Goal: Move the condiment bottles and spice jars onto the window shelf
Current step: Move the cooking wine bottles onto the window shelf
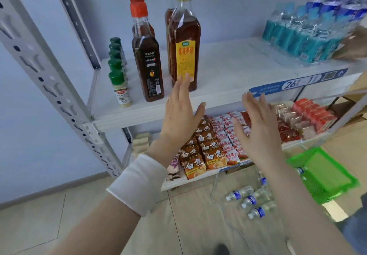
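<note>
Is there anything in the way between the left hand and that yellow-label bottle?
Nothing visible. The left hand is open just before the yellow-label bottle, fingertips overlapping its base in view. The red-capped bottle stands beside it, clear of the path.

Head camera looks forward and down, near the shelf (pixel 228 71).

Both flat hands, left hand (pixel 179 111) and right hand (pixel 256 123), hover before the shelf (pixel 228 75).

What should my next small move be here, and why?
Probably draw both hands back from the shelf. The left hand and right hand are open and empty, and the bottles and jars already stand upright on it.
</note>
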Demonstrator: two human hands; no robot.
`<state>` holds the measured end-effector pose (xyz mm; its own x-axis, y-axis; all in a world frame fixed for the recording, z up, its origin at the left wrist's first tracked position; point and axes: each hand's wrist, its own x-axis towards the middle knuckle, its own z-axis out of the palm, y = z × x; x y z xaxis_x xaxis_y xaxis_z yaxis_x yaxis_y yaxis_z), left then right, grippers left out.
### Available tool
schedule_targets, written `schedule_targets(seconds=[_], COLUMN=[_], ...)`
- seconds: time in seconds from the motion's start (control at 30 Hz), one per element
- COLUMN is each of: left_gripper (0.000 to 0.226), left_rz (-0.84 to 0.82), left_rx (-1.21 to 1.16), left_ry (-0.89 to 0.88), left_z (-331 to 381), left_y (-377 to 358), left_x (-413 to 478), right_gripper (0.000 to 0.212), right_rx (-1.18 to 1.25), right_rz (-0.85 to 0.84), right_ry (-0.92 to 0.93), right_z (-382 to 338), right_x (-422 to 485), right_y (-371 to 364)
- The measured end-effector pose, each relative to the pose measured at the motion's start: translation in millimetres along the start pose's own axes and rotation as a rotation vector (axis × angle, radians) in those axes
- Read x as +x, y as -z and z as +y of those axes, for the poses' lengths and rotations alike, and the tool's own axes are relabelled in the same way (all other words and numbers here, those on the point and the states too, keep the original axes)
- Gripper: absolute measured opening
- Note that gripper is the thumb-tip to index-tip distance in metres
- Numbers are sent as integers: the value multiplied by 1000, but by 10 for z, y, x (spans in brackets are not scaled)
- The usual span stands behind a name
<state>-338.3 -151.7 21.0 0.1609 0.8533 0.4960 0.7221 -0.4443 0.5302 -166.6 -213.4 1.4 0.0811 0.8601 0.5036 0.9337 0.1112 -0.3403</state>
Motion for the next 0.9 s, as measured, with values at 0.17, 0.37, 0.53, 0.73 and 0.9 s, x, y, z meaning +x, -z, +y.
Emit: schedule_targets(seconds=[0.17,0.37,0.53,0.73,0.9], left_gripper=[79,90,92,92,85], left_rz=[128,195,252,290,363], left_rx=[-99,-346,-363,-378,-317], left_ry=[188,465,520,540,580], left_z=[-84,-202,-309,-504,-511], left_y=[-372,-547,-647,-733,-765], left_x=[435,875,1138,1254,1257], right_gripper=[62,55,55,56,60], right_rx=[122,280,412,562,664], right_rz=[15,-45,-97,-174,-249], right_ry=[126,160,149,128,117], right_z=[316,511,539,509,434], right_x=[656,1315,1771,2236,2608], right_y=[-49,-206,-482,-778,-1009])
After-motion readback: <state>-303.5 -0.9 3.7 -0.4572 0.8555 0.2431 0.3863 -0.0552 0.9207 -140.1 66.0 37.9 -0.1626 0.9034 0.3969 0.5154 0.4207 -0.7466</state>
